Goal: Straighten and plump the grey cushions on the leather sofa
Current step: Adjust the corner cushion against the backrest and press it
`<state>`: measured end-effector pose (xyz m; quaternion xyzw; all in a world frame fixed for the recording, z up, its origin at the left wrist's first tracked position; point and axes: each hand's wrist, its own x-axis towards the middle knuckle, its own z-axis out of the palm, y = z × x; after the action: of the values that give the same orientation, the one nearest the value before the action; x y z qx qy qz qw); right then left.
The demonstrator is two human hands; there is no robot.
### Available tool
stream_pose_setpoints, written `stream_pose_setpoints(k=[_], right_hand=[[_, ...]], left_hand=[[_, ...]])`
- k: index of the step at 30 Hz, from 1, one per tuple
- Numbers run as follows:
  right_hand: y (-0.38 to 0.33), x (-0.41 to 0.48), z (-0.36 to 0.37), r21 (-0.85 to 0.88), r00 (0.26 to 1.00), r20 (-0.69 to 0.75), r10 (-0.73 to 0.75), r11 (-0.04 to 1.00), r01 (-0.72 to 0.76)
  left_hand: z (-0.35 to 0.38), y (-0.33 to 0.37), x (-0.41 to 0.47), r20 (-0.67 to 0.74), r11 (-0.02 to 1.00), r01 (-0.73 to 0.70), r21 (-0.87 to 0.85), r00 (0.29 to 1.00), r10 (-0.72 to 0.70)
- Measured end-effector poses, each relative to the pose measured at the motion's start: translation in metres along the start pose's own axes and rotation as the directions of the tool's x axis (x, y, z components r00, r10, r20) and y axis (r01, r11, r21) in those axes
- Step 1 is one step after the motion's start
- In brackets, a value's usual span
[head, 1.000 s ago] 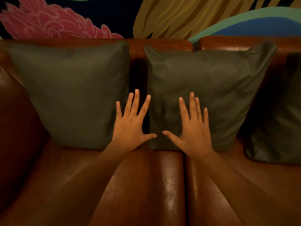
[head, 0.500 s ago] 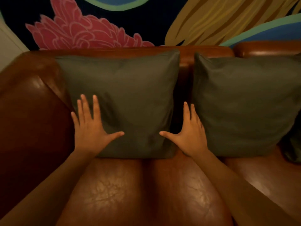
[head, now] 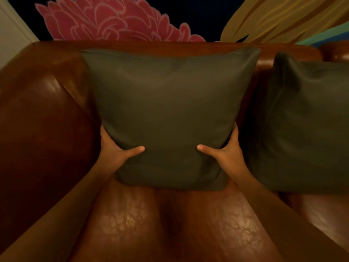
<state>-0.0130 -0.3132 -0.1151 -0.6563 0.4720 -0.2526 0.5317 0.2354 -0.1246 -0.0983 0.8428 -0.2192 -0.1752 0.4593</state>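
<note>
A grey square cushion stands upright against the back of the brown leather sofa, at its left end. My left hand grips the cushion's lower left side, thumb across the front and fingers hidden behind. On the lower right side my right hand holds it the same way. A second grey cushion leans against the backrest just to the right, partly cut off by the frame edge.
The sofa's rounded left armrest rises close beside my left hand. Behind the backrest is a wall mural with a pink flower and tan leaves. A pale wall strip shows at the far left.
Both hands moved left from the middle cushion to the left-end cushion. From open palms they have closed onto its two lower sides. The view has come closer.
</note>
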Motion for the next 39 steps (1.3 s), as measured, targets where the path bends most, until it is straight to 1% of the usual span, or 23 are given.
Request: stream_pose_setpoints(k=[3,8,13,15,19,22,31,33,35,37,39], right_hand=[[0.003,0.003,0.004,0.073,1.0,-0.004,-0.029,0.997,0.03],[0.005,0.004,0.008,0.117,0.998,-0.034,-0.055,0.991,0.058],[0.003,-0.004,0.008,0.117,0.996,-0.054,-0.065,0.991,0.071],[0.001,-0.007,0.008,0.108,0.996,-0.055,-0.074,0.991,0.08],[-0.006,-0.009,0.01,0.099,0.993,-0.066,-0.093,0.99,0.099],[-0.007,-0.005,0.016,0.097,0.995,-0.043,-0.086,0.991,0.089],[-0.001,0.002,0.033,0.089,0.994,-0.067,-0.084,0.992,0.09],[-0.006,-0.004,0.033,0.041,0.992,-0.091,-0.083,0.995,0.087],[-0.013,-0.013,0.031,-0.071,0.986,-0.117,-0.117,0.991,0.109],[-0.022,-0.023,0.031,-0.237,0.965,-0.161,-0.206,0.957,0.165],[-0.033,-0.033,0.036,-0.418,0.924,-0.178,-0.338,0.876,0.24]], left_hand=[[0.009,-0.001,0.003,-0.008,0.994,-0.008,-0.107,1.0,0.007],[0.01,0.001,-0.002,-0.038,0.984,-0.049,-0.174,0.998,0.044],[0.0,0.008,-0.013,-0.085,0.988,-0.131,-0.084,0.989,0.124],[-0.004,0.01,-0.015,-0.081,0.986,-0.147,-0.081,0.987,0.14],[-0.013,0.008,-0.015,-0.079,0.981,-0.159,-0.108,0.985,0.151],[-0.014,0.0,-0.009,-0.077,0.98,-0.153,-0.128,0.987,0.144],[-0.004,-0.025,0.013,-0.046,0.987,-0.139,-0.081,0.99,0.135],[-0.006,-0.027,0.012,-0.059,0.988,-0.149,-0.044,0.988,0.146],[-0.009,-0.02,0.006,-0.068,0.988,-0.151,0.027,0.986,0.153],[-0.014,-0.011,-0.001,-0.077,0.972,-0.181,0.149,0.978,0.194],[-0.018,0.0,-0.008,-0.064,0.903,-0.266,0.337,0.95,0.304]])
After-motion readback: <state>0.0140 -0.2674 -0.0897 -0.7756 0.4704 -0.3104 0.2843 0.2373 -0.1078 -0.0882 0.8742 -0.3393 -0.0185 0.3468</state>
